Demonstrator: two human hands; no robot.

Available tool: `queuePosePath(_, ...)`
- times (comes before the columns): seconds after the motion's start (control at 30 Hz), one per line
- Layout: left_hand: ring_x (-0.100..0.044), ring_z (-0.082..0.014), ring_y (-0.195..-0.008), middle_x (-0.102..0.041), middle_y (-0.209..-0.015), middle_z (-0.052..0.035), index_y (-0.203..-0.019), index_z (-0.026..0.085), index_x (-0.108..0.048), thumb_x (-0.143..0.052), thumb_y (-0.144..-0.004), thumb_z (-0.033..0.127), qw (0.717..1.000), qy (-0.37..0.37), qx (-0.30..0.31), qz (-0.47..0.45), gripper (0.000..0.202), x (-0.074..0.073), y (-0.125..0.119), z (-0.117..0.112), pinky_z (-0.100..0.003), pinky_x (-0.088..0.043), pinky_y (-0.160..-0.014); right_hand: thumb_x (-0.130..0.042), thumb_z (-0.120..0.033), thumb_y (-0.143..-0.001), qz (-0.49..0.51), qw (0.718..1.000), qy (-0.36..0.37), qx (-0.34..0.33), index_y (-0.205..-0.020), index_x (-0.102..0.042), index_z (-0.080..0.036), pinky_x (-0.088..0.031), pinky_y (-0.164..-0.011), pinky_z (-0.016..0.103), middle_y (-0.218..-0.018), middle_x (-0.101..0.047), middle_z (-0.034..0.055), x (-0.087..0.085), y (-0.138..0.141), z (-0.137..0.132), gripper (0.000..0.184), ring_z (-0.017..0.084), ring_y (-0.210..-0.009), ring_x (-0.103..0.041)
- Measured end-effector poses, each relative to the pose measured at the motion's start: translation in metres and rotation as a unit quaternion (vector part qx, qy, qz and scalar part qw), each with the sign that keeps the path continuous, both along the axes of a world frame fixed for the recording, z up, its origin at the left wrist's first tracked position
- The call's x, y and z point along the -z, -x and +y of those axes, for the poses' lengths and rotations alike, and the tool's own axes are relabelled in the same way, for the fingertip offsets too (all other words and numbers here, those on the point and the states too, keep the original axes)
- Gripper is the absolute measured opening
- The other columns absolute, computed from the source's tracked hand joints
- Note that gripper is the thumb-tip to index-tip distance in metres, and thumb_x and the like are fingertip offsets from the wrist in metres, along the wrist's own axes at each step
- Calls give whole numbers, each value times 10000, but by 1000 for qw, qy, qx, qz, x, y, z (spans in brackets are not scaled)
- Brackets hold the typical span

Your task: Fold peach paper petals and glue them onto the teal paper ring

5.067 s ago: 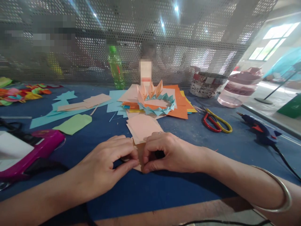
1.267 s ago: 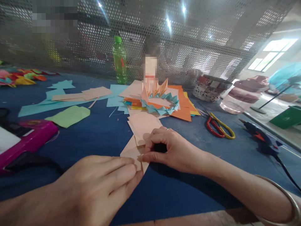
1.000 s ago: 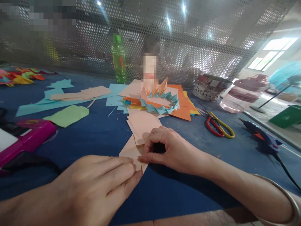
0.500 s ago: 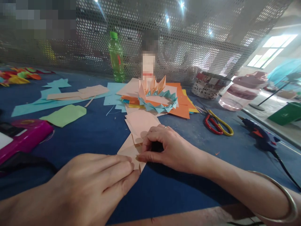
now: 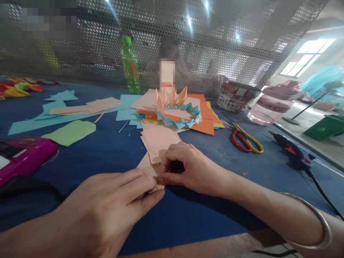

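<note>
A folded piece of peach paper (image 5: 147, 163) lies on the blue table under both hands. My right hand (image 5: 181, 166) pinches its right side with thumb and index finger, the other fingers curled. From the left, my left hand (image 5: 113, 200) closes on its near edge; the fingers are bent together, the thumb lies lower, and they hide much of the paper. Just beyond sit more peach sheets (image 5: 159, 139). Behind them a ring of folded blue paper points (image 5: 180, 123) with upright orange points (image 5: 173, 99) rests on a stack of coloured paper (image 5: 205, 120).
On the right lie red-and-yellow-handled scissors (image 5: 245, 140) and a glue gun (image 5: 294, 152) with its cord. A pink bottle (image 5: 274, 104), a round container (image 5: 238, 96) and a green bottle (image 5: 130, 66) stand behind. At left are a magenta device (image 5: 29, 156) and green paper (image 5: 71, 132).
My left hand's fingers have bent and slid slightly right, and its thumb has come apart from them. My right hand keeps its pinch. The whole view has shifted slightly.
</note>
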State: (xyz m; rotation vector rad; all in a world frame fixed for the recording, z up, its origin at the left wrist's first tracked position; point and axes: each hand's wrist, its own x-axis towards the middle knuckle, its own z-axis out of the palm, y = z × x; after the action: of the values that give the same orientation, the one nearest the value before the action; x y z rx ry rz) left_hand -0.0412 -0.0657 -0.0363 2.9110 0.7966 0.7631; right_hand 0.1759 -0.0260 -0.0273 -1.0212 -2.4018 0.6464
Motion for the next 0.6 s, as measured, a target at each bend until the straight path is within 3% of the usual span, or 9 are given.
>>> queuePosePath(0.1, -644, -188, -902, -689, -994, -33, -1115, 217, -626, -377, -844, 137, 998, -31, 20, 54, 377, -3, 0, 1, -296, -522, -787, -673, -439, -809, 14, 1000, 13, 3, -748, -602, -183, -370, -687, 249, -777, -630, -21, 1, 0, 0, 273, 111, -751, -542)
queuePosePath(0.3, -627, -171, -1007, -698, -1061, -26, -1103, 187, -603, -378, -795, 74, 996, -77, 26, 35, 399, -11, -2, 0, -270, -479, -923, -789, -419, -675, 28, 996, 28, 77, -891, -567, -179, -421, -711, 267, -925, -610, 12, 3, 0, 1, 391, 143, -821, -550)
queuePosePath(0.6, -569, -185, -1136, -679, -1171, -11, -1145, 237, -640, -405, -783, 71, 997, -50, 34, 41, 462, -2, 3, 3, -293, -473, -963, -675, -262, -804, 47, 997, 38, 42, -970, -560, -170, -453, -792, 271, -981, -610, 34, 3, -9, 7, 222, 139, -899, -565)
